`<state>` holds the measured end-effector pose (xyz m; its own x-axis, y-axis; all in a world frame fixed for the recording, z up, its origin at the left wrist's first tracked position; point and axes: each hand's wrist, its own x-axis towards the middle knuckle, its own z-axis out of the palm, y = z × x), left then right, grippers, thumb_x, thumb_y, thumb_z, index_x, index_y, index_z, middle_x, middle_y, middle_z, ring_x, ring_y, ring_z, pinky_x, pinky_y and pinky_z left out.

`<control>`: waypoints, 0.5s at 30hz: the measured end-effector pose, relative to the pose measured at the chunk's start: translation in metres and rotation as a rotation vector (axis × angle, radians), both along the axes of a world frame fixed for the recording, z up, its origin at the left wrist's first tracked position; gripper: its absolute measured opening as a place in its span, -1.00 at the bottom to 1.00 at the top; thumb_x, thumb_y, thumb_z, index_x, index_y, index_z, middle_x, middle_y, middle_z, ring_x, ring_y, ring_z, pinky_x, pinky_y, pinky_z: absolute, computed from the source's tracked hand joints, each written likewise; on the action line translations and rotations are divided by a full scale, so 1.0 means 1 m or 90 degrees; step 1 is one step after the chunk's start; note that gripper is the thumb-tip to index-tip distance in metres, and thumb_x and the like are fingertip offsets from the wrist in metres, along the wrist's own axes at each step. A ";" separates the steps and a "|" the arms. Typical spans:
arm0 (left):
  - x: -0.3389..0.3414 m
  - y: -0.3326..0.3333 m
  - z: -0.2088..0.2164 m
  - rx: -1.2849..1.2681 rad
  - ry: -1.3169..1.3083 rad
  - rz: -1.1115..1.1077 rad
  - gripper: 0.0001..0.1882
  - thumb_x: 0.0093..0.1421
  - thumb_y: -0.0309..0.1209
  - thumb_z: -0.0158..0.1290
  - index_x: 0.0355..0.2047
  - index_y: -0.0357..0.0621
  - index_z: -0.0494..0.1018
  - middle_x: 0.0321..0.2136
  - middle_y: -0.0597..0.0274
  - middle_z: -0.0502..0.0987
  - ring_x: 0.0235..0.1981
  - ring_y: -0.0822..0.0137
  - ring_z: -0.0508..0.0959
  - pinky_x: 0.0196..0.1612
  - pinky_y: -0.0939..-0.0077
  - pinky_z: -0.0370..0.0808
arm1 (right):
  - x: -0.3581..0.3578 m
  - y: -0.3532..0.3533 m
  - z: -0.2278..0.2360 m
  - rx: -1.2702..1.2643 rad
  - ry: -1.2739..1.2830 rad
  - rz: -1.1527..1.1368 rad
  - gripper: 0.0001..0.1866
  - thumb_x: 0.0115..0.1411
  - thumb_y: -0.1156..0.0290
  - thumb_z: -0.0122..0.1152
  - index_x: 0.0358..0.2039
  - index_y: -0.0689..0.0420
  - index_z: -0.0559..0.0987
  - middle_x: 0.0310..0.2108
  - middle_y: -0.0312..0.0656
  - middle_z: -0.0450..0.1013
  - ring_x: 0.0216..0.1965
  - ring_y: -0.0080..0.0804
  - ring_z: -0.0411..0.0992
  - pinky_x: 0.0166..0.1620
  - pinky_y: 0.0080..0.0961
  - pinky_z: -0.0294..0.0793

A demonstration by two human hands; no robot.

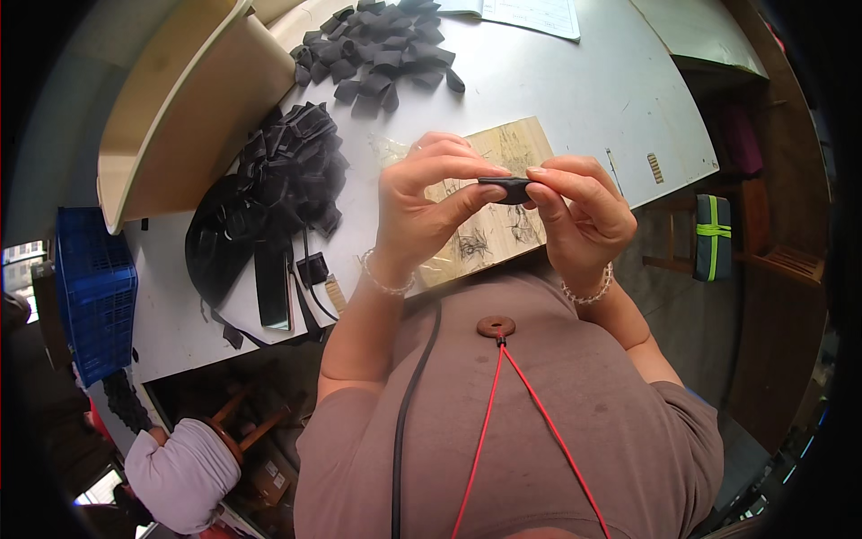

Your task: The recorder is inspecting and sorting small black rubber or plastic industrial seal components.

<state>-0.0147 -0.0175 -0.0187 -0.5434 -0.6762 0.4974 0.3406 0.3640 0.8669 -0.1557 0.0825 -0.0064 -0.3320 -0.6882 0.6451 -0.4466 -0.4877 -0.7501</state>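
Between my two hands, above the table, is a small folded piece of black fabric. My left hand pinches its left end between thumb and fingers. The other end is gripped by the thumb and fingertips of my right hand. Beneath them lies a pale wooden board with dark scribble-like marks, partly hidden by my hands. Left of my left hand is a heap of black folded fabric pieces. Further back, a second pile of similar black pieces spreads over the white table.
A curved beige panel rises along the table's left side, with a blue plastic crate beyond. A black phone-like slab lies near the front edge. Papers lie at the back. A person in white is at lower left.
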 end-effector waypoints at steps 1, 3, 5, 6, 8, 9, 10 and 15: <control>-0.002 0.001 0.003 -0.035 -0.025 0.018 -0.82 -0.08 -0.47 0.27 -0.41 -0.16 0.60 -0.50 0.31 0.56 -0.38 0.38 0.45 -0.25 0.54 0.36 | -0.001 0.001 -0.005 0.004 -0.081 0.016 -0.86 0.02 0.62 0.28 -0.35 0.30 0.57 -0.38 -0.13 0.46 -0.47 -0.55 0.44 -0.45 -0.68 0.48; -0.003 0.002 0.008 -0.069 -0.050 0.036 -0.82 -0.10 -0.46 0.28 -0.41 -0.13 0.61 -0.50 0.34 0.56 -0.38 0.38 0.45 -0.24 0.54 0.34 | -0.002 0.002 -0.013 0.005 -0.160 0.044 -0.87 0.06 0.60 0.25 -0.35 0.32 0.55 -0.36 -0.12 0.45 -0.46 -0.54 0.44 -0.43 -0.69 0.49; -0.004 0.003 0.012 -0.164 -0.102 0.053 -0.80 -0.11 -0.44 0.28 -0.40 -0.09 0.61 -0.50 0.37 0.57 -0.38 0.39 0.46 -0.23 0.54 0.32 | -0.005 0.002 -0.022 0.014 -0.269 0.089 -0.88 0.13 0.55 0.19 -0.33 0.34 0.53 -0.33 -0.11 0.43 -0.44 -0.53 0.45 -0.41 -0.69 0.51; -0.005 0.003 0.011 -0.163 -0.102 0.052 -0.80 -0.11 -0.44 0.28 -0.40 -0.09 0.61 -0.50 0.37 0.57 -0.38 0.39 0.46 -0.23 0.54 0.32 | -0.004 0.002 -0.027 0.015 -0.269 0.088 -0.88 0.13 0.55 0.19 -0.33 0.34 0.53 -0.33 -0.11 0.43 -0.44 -0.53 0.45 -0.41 -0.69 0.51; -0.007 0.002 0.006 -0.165 -0.089 0.056 -0.80 -0.10 -0.45 0.27 -0.38 -0.08 0.62 -0.50 0.38 0.57 -0.38 0.39 0.46 -0.23 0.55 0.32 | -0.001 0.001 -0.035 -0.010 -0.340 0.138 -0.87 0.13 0.55 0.18 -0.33 0.35 0.53 -0.35 -0.12 0.42 -0.44 -0.53 0.45 -0.40 -0.70 0.51; -0.007 0.001 0.004 -0.165 -0.088 0.055 -0.80 -0.10 -0.45 0.27 -0.38 -0.08 0.62 -0.50 0.38 0.57 -0.38 0.39 0.46 -0.23 0.55 0.32 | -0.002 0.001 -0.034 -0.010 -0.340 0.136 -0.87 0.13 0.55 0.18 -0.33 0.35 0.53 -0.35 -0.12 0.42 -0.44 -0.53 0.45 -0.40 -0.70 0.51; -0.006 0.000 0.002 -0.163 -0.075 0.057 -0.80 -0.10 -0.45 0.27 -0.38 -0.08 0.62 -0.50 0.37 0.56 -0.38 0.39 0.46 -0.23 0.56 0.32 | -0.001 0.002 -0.033 -0.010 -0.337 0.137 -0.87 0.13 0.54 0.18 -0.33 0.35 0.53 -0.35 -0.12 0.42 -0.44 -0.53 0.45 -0.40 -0.70 0.51; -0.007 0.008 -0.011 -0.098 -0.004 0.071 -0.81 -0.07 -0.44 0.25 -0.38 -0.14 0.61 -0.49 0.34 0.56 -0.34 0.38 0.45 -0.21 0.55 0.34 | -0.001 0.001 -0.016 -0.013 -0.290 0.120 -0.88 0.11 0.57 0.20 -0.34 0.35 0.54 -0.34 -0.11 0.43 -0.43 -0.53 0.44 -0.38 -0.69 0.50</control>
<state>-0.0222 -0.0093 -0.0298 -0.4719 -0.6488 0.5970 0.2857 0.5280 0.7997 -0.1566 0.0837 -0.0228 -0.4544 -0.7521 0.4774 0.0216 -0.5451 -0.8381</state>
